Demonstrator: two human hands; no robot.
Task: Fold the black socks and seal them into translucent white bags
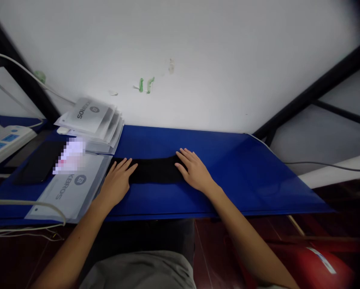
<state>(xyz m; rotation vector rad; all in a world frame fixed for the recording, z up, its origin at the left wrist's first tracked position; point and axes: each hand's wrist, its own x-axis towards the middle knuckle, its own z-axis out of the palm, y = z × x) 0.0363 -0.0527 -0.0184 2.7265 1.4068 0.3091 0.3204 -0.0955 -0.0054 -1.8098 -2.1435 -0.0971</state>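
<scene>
A flat strip of black cloth (155, 170) lies lengthwise across the blue tabletop (173, 200). My left hand (118, 180) rests palm down on its left end, fingers spread. On the right end lies my right hand (194, 170), also flat with the fingers apart. Just left of my left hand is a translucent plastic bag (68, 192) printed with grey lettering. Behind it sits a stack of similar printed bags (92, 120). What kind of garment or piece the cloth is, I cannot tell.
At left, a black phone-like object (43, 162) lies near the bags, beside a white power strip (9, 138). Pale cables (26, 202) cross the left front edge. A white wall (198, 60) rises behind the table. Below right is a red stool-like object (321, 265).
</scene>
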